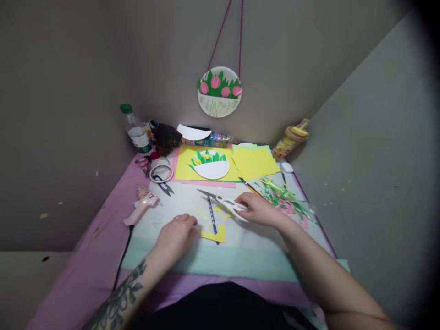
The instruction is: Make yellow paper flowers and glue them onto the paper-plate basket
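Scissors [223, 201], white-handled, grey-bladed, right hand [257, 209] clasping them, left hand [178, 233] curled, contents hidden

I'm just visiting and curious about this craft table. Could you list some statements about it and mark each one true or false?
1. The right hand holds the white-handled scissors. True.
2. The pink glue gun lies to the right of the scissors. False: it lies to their left.
3. A round plate with pink paper flowers hangs above the table by cords. True.
4. The half-plate on the yellow sheet shows pink flowers. False: its flowers are yellow.
5. The bottle at the back left has a green cap. True.
6. The left hand grips the scissors too. False: it is apart from them, near the small yellow piece.
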Demonstrator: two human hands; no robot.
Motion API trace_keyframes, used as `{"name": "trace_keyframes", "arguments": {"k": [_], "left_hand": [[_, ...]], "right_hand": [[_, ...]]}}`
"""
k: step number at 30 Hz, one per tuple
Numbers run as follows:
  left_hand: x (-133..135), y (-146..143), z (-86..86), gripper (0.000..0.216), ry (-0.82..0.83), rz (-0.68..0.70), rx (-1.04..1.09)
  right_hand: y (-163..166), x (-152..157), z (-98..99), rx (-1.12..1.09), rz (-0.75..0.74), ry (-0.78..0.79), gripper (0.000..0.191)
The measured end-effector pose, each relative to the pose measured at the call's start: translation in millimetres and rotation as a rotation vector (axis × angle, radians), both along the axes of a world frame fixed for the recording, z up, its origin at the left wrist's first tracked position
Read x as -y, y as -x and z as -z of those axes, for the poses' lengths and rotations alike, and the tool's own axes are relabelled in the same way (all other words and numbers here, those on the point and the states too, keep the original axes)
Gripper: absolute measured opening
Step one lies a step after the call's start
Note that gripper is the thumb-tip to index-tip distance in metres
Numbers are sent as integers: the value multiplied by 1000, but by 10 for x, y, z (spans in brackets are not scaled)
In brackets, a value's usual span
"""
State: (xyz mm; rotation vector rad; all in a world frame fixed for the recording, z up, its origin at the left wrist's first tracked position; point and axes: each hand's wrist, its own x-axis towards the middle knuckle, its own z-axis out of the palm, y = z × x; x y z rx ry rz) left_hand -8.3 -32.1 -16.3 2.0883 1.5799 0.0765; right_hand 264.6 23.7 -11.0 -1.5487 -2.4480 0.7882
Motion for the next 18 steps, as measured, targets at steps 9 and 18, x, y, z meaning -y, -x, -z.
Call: {"name": "trace_keyframes", "arguments": {"k": [9,18], "left_hand": [[26,-248,296,16,-23,202,85],[-258,-42,313,40,182,-228,614]], "right_hand": [[-435,570,150,98,447,-53,23],[-205,884,322,-205,608,-28,19]]}}
